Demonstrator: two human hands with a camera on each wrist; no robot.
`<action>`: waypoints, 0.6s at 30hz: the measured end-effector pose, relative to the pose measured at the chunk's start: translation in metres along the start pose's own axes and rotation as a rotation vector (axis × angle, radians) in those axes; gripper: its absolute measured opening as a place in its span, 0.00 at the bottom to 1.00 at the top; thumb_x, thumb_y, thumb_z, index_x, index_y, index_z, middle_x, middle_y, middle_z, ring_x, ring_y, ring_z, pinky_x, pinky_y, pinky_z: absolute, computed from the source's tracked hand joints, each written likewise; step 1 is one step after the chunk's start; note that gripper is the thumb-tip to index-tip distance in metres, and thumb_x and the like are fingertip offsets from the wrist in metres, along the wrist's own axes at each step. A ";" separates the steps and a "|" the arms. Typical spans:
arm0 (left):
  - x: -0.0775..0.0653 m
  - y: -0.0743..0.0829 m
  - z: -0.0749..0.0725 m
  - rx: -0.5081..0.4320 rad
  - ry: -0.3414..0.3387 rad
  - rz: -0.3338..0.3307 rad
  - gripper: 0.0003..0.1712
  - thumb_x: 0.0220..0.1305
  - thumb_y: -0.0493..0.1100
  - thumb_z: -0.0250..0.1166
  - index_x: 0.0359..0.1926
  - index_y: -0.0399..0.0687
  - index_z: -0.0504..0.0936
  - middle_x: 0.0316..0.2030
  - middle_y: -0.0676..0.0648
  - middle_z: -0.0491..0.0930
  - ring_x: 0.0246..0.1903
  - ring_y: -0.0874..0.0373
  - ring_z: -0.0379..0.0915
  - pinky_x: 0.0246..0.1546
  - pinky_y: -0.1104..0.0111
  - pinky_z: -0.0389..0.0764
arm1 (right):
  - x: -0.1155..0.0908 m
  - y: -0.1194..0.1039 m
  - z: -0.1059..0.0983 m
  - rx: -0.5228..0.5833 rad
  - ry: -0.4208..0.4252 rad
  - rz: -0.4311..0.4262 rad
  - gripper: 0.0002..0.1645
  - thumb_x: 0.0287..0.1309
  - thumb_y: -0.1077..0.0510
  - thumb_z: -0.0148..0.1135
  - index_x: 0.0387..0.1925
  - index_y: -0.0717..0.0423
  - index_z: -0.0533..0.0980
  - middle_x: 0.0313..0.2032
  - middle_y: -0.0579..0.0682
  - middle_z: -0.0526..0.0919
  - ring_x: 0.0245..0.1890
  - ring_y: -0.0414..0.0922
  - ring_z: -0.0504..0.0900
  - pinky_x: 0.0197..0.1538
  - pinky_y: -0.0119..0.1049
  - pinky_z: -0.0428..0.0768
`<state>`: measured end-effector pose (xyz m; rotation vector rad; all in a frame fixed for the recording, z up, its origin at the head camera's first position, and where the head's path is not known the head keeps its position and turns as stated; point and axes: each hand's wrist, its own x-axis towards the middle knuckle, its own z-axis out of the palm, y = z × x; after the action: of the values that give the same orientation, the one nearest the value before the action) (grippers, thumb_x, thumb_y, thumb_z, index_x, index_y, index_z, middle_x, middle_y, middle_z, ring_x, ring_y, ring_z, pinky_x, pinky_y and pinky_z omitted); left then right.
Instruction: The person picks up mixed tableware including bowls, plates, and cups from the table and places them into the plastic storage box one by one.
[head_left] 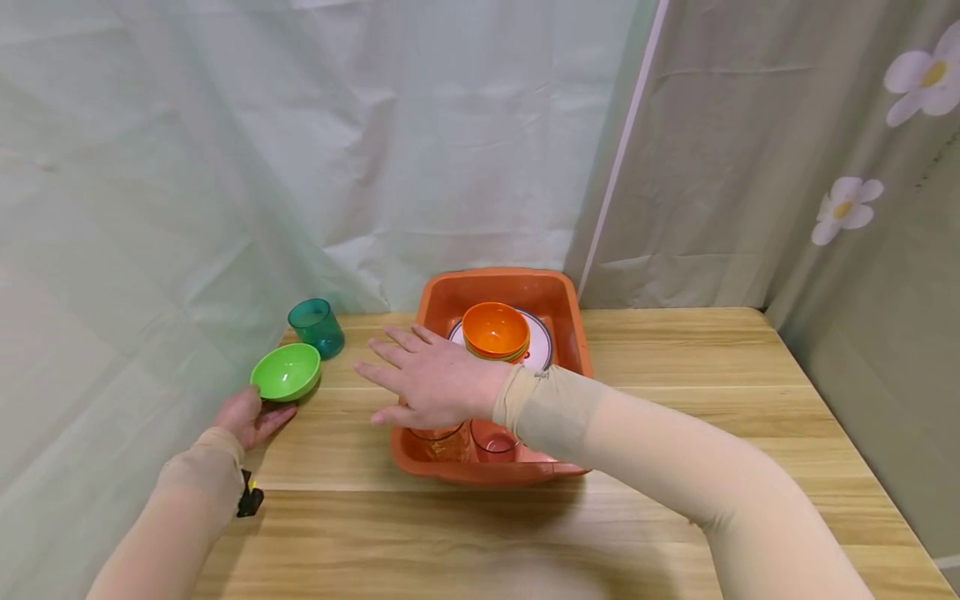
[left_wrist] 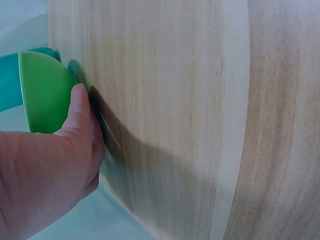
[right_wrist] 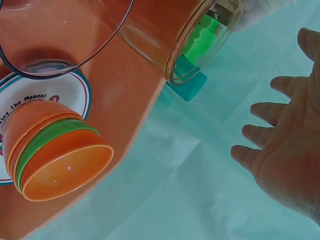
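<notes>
My left hand (head_left: pixel 251 417) holds a light green bowl (head_left: pixel 287 372) at its near left side, the thumb by the rim and the other fingers low against the outer wall. Just behind the bowl stands a teal cup (head_left: pixel 318 327); its edge also shows past the green bowl (left_wrist: pixel 46 95) in the left wrist view. My right hand (head_left: pixel 431 375) spreads its fingers in the air over the left side of an orange basin (head_left: pixel 498 282), holding nothing. In the basin, a stack of orange and green bowls (right_wrist: pixel 60 155) sits on a white plate (right_wrist: pixel 75 95).
Two clear drinking glasses stand in the near part of the basin, an amber one (head_left: pixel 444 446) and a pinkish one (head_left: pixel 495 443). A wood-grain table (head_left: pixel 697 358) lies under everything. Pale curtains (head_left: pixel 420 150) hang behind and at the sides. A small black object (head_left: pixel 250 497) is by my left wrist.
</notes>
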<state>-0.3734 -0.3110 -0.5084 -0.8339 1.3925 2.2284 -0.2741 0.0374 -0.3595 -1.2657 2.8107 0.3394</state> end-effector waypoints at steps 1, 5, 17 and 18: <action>0.000 0.000 0.000 -0.009 -0.007 0.000 0.38 0.80 0.40 0.35 0.82 0.57 0.28 0.32 0.40 0.76 0.34 0.49 0.86 0.57 0.58 0.77 | 0.000 0.000 0.000 -0.001 0.000 0.001 0.45 0.73 0.26 0.35 0.83 0.38 0.47 0.82 0.50 0.44 0.81 0.51 0.39 0.79 0.51 0.42; 0.001 0.001 -0.001 -0.032 -0.040 -0.001 0.38 0.81 0.39 0.36 0.82 0.57 0.29 0.44 0.38 0.70 0.32 0.49 0.84 0.59 0.56 0.76 | -0.001 0.000 0.001 -0.006 0.003 -0.003 0.45 0.74 0.26 0.36 0.83 0.38 0.47 0.81 0.50 0.44 0.81 0.51 0.39 0.79 0.51 0.43; -0.007 0.005 -0.009 0.141 -0.110 0.045 0.36 0.82 0.46 0.29 0.80 0.51 0.23 0.70 0.28 0.50 0.32 0.55 0.84 0.62 0.55 0.73 | -0.007 0.005 0.001 0.018 0.024 -0.008 0.45 0.74 0.26 0.36 0.82 0.40 0.49 0.81 0.51 0.45 0.81 0.51 0.40 0.79 0.51 0.42; -0.008 0.005 -0.010 0.174 -0.111 0.056 0.36 0.82 0.47 0.29 0.80 0.48 0.23 0.64 0.27 0.59 0.32 0.54 0.84 0.61 0.55 0.74 | -0.008 0.006 0.000 0.022 0.024 -0.006 0.45 0.74 0.26 0.36 0.82 0.40 0.49 0.81 0.51 0.45 0.81 0.51 0.41 0.79 0.51 0.42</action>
<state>-0.3675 -0.3220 -0.5031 -0.6109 1.5461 2.1218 -0.2737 0.0470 -0.3578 -1.2822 2.8219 0.2942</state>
